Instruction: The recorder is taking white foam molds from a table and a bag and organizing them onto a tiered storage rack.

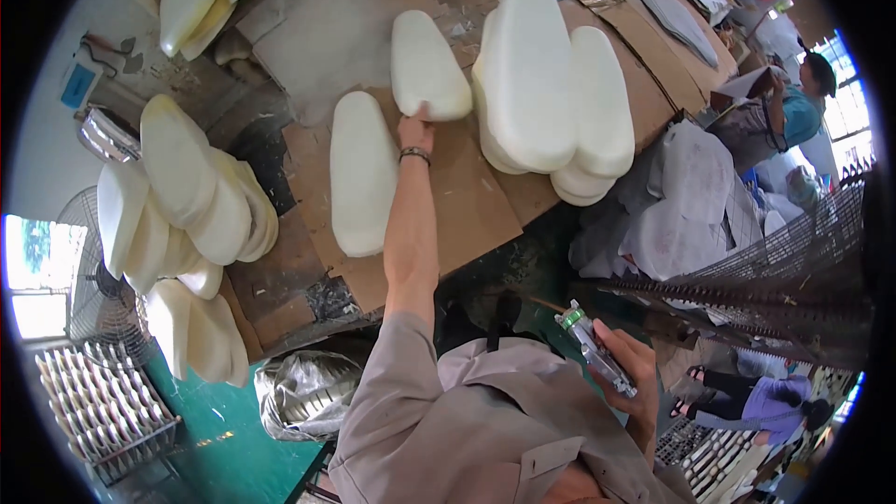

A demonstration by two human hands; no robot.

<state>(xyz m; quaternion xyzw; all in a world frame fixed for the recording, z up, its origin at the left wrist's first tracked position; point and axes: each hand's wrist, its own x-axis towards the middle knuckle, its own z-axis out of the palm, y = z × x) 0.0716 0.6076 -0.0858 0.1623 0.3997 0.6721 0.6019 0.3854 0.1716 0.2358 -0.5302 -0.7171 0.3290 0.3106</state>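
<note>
– Grey-brown shirt [448, 420] closest to the head camera, then?

– Yes, along the lower edge. Next, see the left hand [417, 133] stretched to the near end of a short white pad [429, 61], fingers bent against its rim. Cannot tell whether pinching or merely touching.

– And the right hand [637, 364]?

– Curled round a metal tool [597, 355] with a green ring, well apart from the pads.

– Where to find the short pad?

– On the cardboard-covered surface [457, 191], between a long white pad [362, 173] and a tall stack of white pads [527, 75].

– Any risk?

– Could dent under too hard a fingertip, judging by the foamy look. Might bump the tall stack if pushed rightward. Could also knock down a second stack [602, 103], close to the near edge, with one careless swing of the tool.

– Anything in the way?

– Plenty. Rightward, both stacks, then a plastic-wrapped bundle [691, 196] and wire mesh [756, 233]. Leftward, heaped white pads [182, 149], a fan [86, 243] and a loaded rack [107, 401]. Below, a silvery bag [308, 397]. Far right, a person in teal [801, 121] and a person in purple [775, 401].
</note>
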